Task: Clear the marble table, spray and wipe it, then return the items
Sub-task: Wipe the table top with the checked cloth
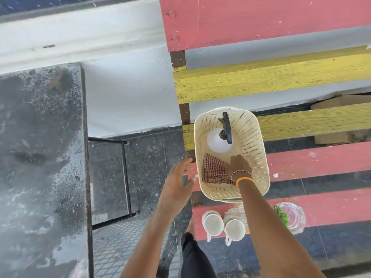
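One wet, streaked marble table (36, 157)

Both forearms are bare, without sleeves. The right wrist wears an orange band (244, 179) beside a thin beaded bracelet (241, 172); black trousers (193, 257) show below.
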